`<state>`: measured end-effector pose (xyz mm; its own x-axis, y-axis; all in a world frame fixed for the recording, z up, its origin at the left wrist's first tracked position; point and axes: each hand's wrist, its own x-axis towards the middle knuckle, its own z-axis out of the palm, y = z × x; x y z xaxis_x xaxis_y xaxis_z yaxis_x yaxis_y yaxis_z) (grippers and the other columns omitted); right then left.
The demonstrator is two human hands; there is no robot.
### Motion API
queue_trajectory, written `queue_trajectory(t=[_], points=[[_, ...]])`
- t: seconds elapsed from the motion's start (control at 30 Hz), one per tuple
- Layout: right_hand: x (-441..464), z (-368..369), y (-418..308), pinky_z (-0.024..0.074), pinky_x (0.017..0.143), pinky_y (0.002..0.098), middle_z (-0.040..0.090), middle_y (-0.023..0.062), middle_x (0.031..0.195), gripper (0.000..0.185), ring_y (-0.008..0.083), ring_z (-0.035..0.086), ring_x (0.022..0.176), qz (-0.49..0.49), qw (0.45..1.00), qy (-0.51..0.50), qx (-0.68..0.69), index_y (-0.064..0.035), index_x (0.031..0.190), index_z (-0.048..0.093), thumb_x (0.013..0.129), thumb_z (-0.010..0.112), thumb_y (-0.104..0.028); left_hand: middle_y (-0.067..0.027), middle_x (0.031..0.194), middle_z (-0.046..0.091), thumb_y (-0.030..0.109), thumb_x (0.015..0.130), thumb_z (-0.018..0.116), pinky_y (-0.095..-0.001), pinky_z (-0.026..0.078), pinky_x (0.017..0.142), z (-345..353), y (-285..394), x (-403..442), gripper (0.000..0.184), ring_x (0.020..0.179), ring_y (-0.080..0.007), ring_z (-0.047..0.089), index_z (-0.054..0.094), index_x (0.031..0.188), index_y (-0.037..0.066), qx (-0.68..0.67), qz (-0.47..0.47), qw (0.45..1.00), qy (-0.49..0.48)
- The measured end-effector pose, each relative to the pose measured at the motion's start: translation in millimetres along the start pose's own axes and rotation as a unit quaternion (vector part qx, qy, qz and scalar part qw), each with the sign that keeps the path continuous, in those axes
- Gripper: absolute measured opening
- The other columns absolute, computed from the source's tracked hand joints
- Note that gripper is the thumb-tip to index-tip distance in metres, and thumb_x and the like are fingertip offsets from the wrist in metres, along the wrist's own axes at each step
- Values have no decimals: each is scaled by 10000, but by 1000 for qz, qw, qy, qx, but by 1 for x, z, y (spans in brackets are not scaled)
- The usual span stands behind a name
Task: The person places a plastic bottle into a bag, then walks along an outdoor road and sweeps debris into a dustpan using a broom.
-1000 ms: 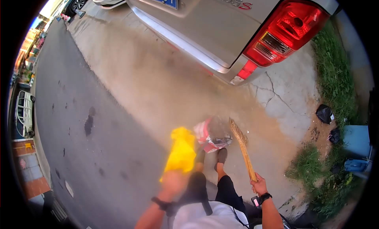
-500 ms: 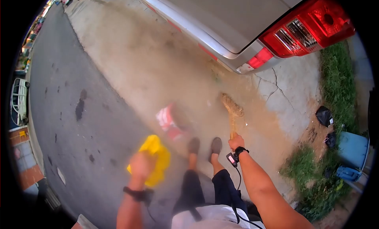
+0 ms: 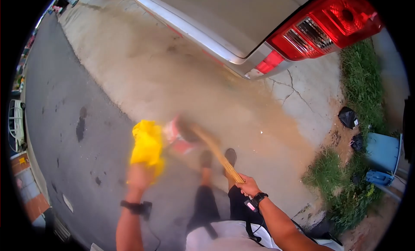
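My left hand point(image 3: 140, 176) is closed on a bright yellow cloth-like thing point(image 3: 147, 143), blurred by motion. Just right of it is a red and white dustpan-like container point(image 3: 176, 136), also blurred; what joins it to the yellow thing, if anything, cannot be made out. My right hand point(image 3: 247, 185) grips the handle of a straw broom point(image 3: 219, 155), which slants up and left. The broom's blurred head reaches the opening of the red and white container, in front of my feet.
A silver vehicle point(image 3: 203, 17) with a red tail light point(image 3: 324, 28) overhangs the top. Black bags point(image 3: 348, 117), a blue bin point(image 3: 382, 152) and grass point(image 3: 362, 73) line the right side. Dark asphalt point(image 3: 56, 121) lies left, with a parked white vehicle point(image 3: 17, 125) beyond.
The broom has swung from pointing up beside my right foot to slanting left, its head now at the container. My right hand has moved down and left. The yellow thing has shifted up and left.
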<state>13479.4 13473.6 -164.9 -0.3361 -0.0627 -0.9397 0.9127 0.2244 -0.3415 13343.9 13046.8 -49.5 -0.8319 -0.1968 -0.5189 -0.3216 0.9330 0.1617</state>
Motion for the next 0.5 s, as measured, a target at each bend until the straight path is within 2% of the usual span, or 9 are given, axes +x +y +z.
queue_trajectory(t=[0.07,0.1,0.2,0.3,0.33,0.4,0.47,0.5], points=[[-3,-27,29,424,438,279,615,11,762,571,98,512,495,-11,999,27,23,-197,1443,567,884,660,-125,-213,883,723,281,824,762,-415,565,753,1,-1,4,329,818,-389,703,749,983,-7,4,-4,1000,-4],[-3,-42,44,390,394,265,627,6,764,688,81,509,477,5,998,55,23,-166,1507,489,858,700,-87,-215,884,723,280,824,762,-415,565,754,2,-2,5,327,820,-391,702,748,981,-6,12,-5,1000,-4],[-9,-76,73,384,391,290,597,5,725,505,106,503,472,16,982,165,92,-134,1367,606,870,679,-87,-224,872,718,267,822,763,-418,564,748,9,-9,6,317,816,-393,702,745,978,-8,9,1,1000,9],[26,-116,99,384,389,323,561,10,688,243,135,503,468,76,957,213,180,-105,1129,639,887,647,-86,-231,827,705,261,822,763,-418,561,713,15,-11,6,309,775,-393,700,742,952,-18,-7,15,1000,19],[44,-127,103,377,380,344,534,24,663,89,156,505,468,71,952,226,194,-100,967,568,899,622,-82,-231,809,700,259,824,762,-417,558,697,13,-9,6,302,757,-393,698,742,940,-19,1,10,1000,14],[106,-149,134,380,373,349,534,39,654,107,158,505,463,72,944,220,234,-96,979,575,892,632,-71,-234,779,688,257,824,762,-416,552,669,13,-6,7,293,723,-397,691,739,918,-21,2,10,1000,17],[143,-129,129,460,430,365,578,75,633,58,199,561,482,73,955,187,216,-69,936,612,879,619,-70,-236,755,677,257,824,762,-415,545,645,15,-5,7,290,691,-402,680,736,898,-22,-8,16,999,31],[152,-102,125,492,468,384,601,105,651,84,223,598,514,45,974,184,128,-58,960,626,882,627,-91,-235,755,677,262,824,761,-415,545,647,16,-5,8,294,692,-404,677,735,897,-22,1,14,999,30]])
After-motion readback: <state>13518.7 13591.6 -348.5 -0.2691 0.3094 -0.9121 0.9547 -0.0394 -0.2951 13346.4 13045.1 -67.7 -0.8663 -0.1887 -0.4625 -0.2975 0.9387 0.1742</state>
